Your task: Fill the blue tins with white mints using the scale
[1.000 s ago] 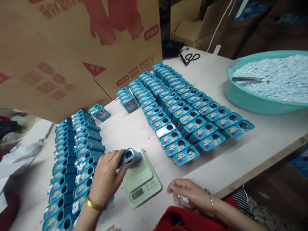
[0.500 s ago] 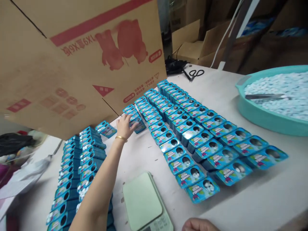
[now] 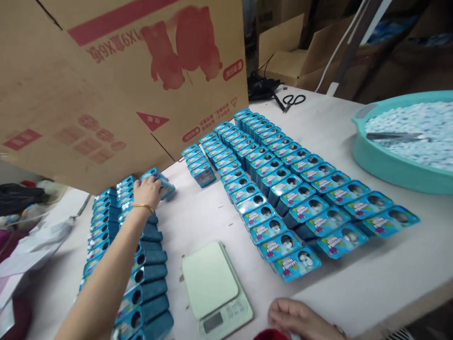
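Observation:
My left hand point(image 3: 146, 192), with a gold bangle at its wrist, reaches over the far end of the left rows. Its fingers are closed around the top of a small blue candy box point(image 3: 167, 189), and partly hide it. My right hand point(image 3: 299, 317) rests near the front edge with curled fingers; whatever it holds is hidden. Beside it, a red rounded thing point(image 3: 271, 335) is cut off by the frame's bottom. Between the box rows lies a pale green kitchen scale point(image 3: 210, 281). A short column of blue boxes point(image 3: 204, 175) stands apart near the carton.
Long rows of blue boxes point(image 3: 279, 244) with round openings, several showing white sweets, fill the middle right. More boxes point(image 3: 155, 274) stand at left. A large carton point(image 3: 123, 94) walls off the back. A turquoise basin point(image 3: 392, 167) of white sweets and scissors point(image 3: 290, 102) lie right.
My left hand has moved left from the short middle column to the boxes at the left rows. My right hand has come further into view, with the red thing beside it.

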A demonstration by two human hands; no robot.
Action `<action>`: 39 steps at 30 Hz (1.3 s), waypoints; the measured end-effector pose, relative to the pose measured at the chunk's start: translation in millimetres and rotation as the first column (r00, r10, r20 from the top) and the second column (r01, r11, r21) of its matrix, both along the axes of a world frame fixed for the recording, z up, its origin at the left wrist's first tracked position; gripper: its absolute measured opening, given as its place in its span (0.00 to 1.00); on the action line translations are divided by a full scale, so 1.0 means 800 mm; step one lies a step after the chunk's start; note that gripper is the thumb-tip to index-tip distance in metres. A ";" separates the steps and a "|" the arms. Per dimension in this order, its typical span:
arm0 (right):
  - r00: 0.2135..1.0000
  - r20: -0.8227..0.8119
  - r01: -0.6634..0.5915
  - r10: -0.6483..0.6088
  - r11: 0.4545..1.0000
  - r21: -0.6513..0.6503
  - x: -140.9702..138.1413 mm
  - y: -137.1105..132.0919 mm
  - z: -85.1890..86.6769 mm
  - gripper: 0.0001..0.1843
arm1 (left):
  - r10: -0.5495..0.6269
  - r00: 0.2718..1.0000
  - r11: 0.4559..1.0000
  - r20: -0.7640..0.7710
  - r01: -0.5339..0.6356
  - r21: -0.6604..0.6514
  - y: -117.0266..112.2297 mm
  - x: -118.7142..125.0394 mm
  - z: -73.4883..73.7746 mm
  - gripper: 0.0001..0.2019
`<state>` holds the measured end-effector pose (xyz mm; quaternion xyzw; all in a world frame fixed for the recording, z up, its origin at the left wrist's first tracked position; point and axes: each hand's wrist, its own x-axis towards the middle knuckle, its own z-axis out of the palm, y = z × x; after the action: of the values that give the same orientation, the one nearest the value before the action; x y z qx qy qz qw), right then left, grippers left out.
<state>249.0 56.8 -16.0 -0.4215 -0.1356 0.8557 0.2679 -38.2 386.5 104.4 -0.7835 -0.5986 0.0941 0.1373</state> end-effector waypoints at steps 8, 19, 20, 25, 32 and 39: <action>0.951 -0.049 0.289 -0.306 0.934 -0.211 0.000 -0.008 0.034 0.14 | -0.323 0.945 0.919 0.059 0.327 -0.220 -0.226 0.070 0.055 0.11; 0.951 -0.052 0.297 -0.305 0.947 -0.127 0.024 -0.047 0.044 0.10 | -0.392 0.853 0.901 0.344 0.432 -0.044 -0.301 0.082 0.049 0.14; 0.954 -0.063 0.285 -0.295 0.950 -0.125 0.025 -0.051 0.042 0.11 | -0.379 0.834 0.913 0.401 0.409 0.011 -0.311 0.076 0.052 0.15; 0.971 -0.023 0.233 -0.239 0.963 -0.137 0.023 -0.058 0.047 0.13 | -0.188 0.737 0.972 0.649 0.236 0.013 -0.383 0.036 0.019 0.12; 0.985 0.162 0.046 -0.062 0.994 0.101 0.010 -0.026 0.074 0.15 | 0.018 0.669 0.983 0.743 0.124 -0.135 -0.484 0.008 -0.105 0.11; 0.929 0.368 -0.143 -0.042 0.876 0.461 -0.011 0.052 0.126 0.14 | 0.027 0.658 0.999 0.752 -0.032 -0.008 -0.515 0.019 -0.153 0.13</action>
<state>240.3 98.4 84.9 -0.4904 -0.4021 0.7080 0.3109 -22.9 -25.6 -17.7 -0.7422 -0.6149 -0.2373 -0.1215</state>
